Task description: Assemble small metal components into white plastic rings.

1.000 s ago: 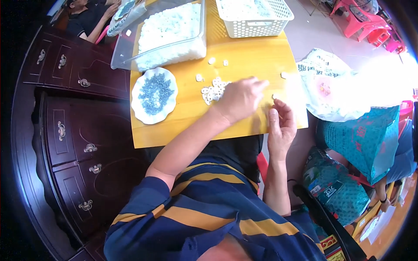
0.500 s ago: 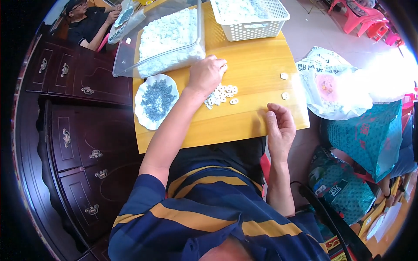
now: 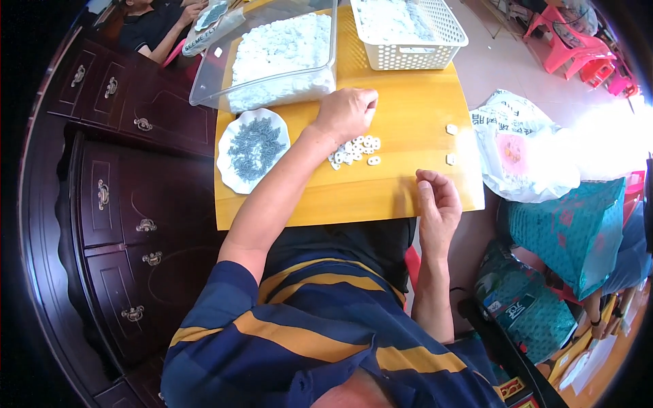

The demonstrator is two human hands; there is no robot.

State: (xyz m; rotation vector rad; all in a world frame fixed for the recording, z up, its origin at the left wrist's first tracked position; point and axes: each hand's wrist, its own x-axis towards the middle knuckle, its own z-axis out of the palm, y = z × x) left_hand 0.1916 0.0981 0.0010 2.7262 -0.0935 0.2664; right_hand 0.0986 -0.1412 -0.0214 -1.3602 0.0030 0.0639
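While the person leans over a yellow wooden board (image 3: 408,197), a dark wooden cabinet (image 3: 122,204) with metal drawer pulls stands at far left. Next to it, on the board's left edge, a white scalloped plate (image 3: 231,178) holds a heap of small grey pieces (image 3: 255,144). Behind the plate, a clear plastic tub (image 3: 204,92) is filled with small white pieces. The left forearm runs diagonally up from the striped shirt (image 3: 306,333) across the board. The left hand (image 3: 345,112) rests knuckles-up with fingers curled under into a loose fist; what it pinches, if anything, cannot be told. Just right of and below this hand lies a small cluster of white ring-shaped parts (image 3: 354,149), touching the board and nearly touching the hand. A white perforated basket (image 3: 415,51), also holding white pieces, sits at the board's far edge. The right hand (image 3: 439,207) sits at the near right edge of the board, palm turned inward, fingers loosely curled and thumb raised; whether it holds anything cannot be told. Two single white parts (image 3: 451,129) lie apart near the board's right edge. To the right, a white printed plastic bag (image 3: 524,146) lies on the floor, with a teal bag (image 3: 578,231) beyond it.
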